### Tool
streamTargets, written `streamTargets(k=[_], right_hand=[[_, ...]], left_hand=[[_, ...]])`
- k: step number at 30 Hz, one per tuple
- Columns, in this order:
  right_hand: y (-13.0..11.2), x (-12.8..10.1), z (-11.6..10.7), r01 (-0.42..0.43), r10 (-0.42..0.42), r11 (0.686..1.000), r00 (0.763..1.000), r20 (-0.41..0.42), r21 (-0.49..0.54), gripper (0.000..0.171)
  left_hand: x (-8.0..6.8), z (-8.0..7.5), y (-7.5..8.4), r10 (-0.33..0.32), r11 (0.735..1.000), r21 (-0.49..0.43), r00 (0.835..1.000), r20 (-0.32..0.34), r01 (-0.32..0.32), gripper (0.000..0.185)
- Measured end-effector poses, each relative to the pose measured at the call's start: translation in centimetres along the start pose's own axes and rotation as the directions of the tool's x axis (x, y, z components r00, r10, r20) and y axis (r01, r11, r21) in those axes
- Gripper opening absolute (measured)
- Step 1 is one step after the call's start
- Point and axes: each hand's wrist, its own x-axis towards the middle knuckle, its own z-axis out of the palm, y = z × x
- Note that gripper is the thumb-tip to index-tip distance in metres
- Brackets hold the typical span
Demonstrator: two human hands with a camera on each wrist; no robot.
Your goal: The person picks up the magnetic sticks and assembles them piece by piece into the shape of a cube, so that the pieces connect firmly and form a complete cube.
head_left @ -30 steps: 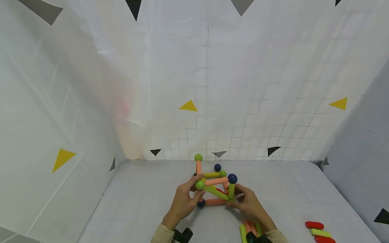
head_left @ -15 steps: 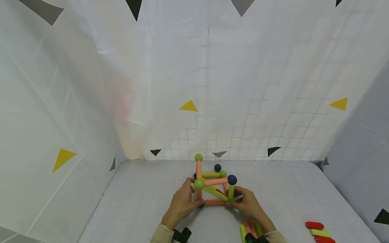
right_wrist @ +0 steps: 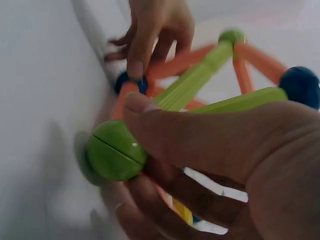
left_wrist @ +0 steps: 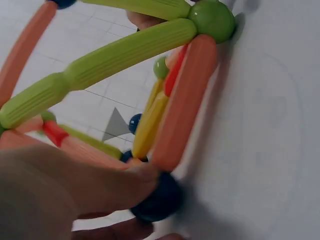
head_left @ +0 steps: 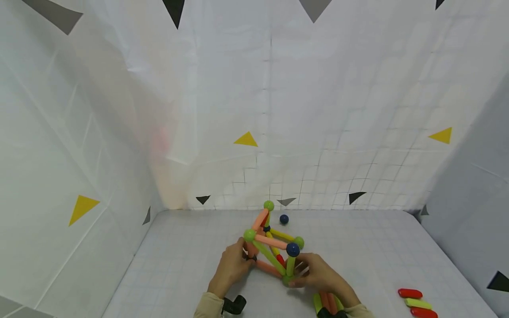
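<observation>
A frame built of magnetic rods and balls (head_left: 270, 242) stands on the table between both hands, its rods salmon, lime, yellow and red. My left hand (head_left: 231, 266) pinches the navy ball (left_wrist: 161, 199) at its lower left corner, thumb on top. At the lower right corner my right hand (head_left: 318, 274) holds the green ball (right_wrist: 116, 151) between thumb and fingers. A lime rod (left_wrist: 132, 47) slants from that corner up to the upper left green ball (head_left: 249, 235). Another navy ball (head_left: 293, 249) sits on the short upright lime rod above the right hand.
A loose navy ball (head_left: 284, 219) lies behind the frame. Several lime and salmon rods (head_left: 328, 301) lie by the right wrist, partly covered by it. Farther right are two red rods (head_left: 410, 293) with a lime rod (head_left: 418, 303) between them. White walls surround the table.
My left hand has gone down from near the upper green ball to the lower navy ball. The frame has turned, its right corner coming nearer me and its left corner shifting left.
</observation>
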Motion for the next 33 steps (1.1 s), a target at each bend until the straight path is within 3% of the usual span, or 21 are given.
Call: streamTargets(k=[4,8,10,12,14,16,19,21,24,26,27,29,31,33], right_hand=[[-1.0,0.1,0.9,0.02,-0.021,0.999,0.999,0.037,0.04,0.042],[-1.6,0.6,2.2,0.028,-0.04,0.99,0.996,0.08,0.137,0.039],[-1.7,0.8,3.0,0.022,-0.044,0.977,0.994,0.102,0.211,0.043],[-1.6,1.0,3.6,0.015,-0.052,0.96,0.99,0.128,0.281,0.047],[-1.4,1.3,4.2,0.019,-0.07,0.944,0.987,0.145,0.328,0.052],[-0.9,1.6,4.6,0.048,-0.109,0.941,0.98,0.165,0.336,0.058],[-0.6,1.8,5.3,0.108,-0.157,0.945,0.978,0.14,0.309,0.065],[-0.7,1.8,5.7,0.149,-0.178,0.951,0.98,0.086,0.27,0.065],[-1.5,1.4,5.9,0.174,-0.164,0.973,0.983,-0.077,0.15,0.053],[-2.3,1.1,5.8,0.15,-0.14,0.987,0.978,-0.152,0.054,0.04],[-2.8,0.9,5.7,0.123,-0.119,0.992,0.981,-0.152,0.015,0.034],[-3.6,0.5,5.9,0.073,-0.079,0.995,0.992,-0.093,-0.071,0.033],[-4.3,0.3,6.6,0.057,-0.051,0.984,0.998,0.04,-0.167,0.041],[-3.7,0.4,8.2,0.17,-0.122,0.928,0.979,0.161,-0.332,0.05]], left_hand=[[0.0,0.9,-0.5,-0.046,0.998,-0.054,0.99,-0.137,0.039,0.032],[0.1,2.2,-0.7,-0.122,0.983,-0.166,0.95,-0.288,0.076,0.026],[0.2,2.7,-0.8,-0.163,0.964,-0.252,0.935,-0.315,0.084,0.024],[0.4,2.9,-1.0,-0.195,0.935,-0.344,0.938,-0.287,0.089,0.028],[0.5,2.9,-1.3,-0.217,0.88,-0.465,0.954,-0.205,0.1,0.042],[0.6,2.7,-1.6,-0.224,0.826,-0.549,0.968,-0.113,0.127,0.056],[0.7,2.2,-1.9,-0.221,0.781,-0.603,0.975,-0.023,0.163,0.061],[0.8,1.9,-1.8,-0.195,0.803,-0.578,0.98,-0.031,0.142,0.054],[0.9,1.3,-1.1,-0.133,0.864,-0.501,0.982,-0.132,0.05,0.035],[0.8,0.7,-0.2,-0.071,0.914,-0.405,0.972,-0.225,-0.027,0.027],[0.7,0.3,0.3,-0.037,0.935,-0.35,0.963,-0.267,-0.062,0.026],[0.4,-0.4,1.5,0.046,0.961,-0.245,0.944,-0.326,-0.132,0.028],[0.1,-1.0,2.5,0.135,0.967,-0.158,0.929,-0.344,-0.199,0.035],[-0.3,-1.4,3.4,0.214,0.961,-0.097,0.919,-0.331,-0.259,0.043]])
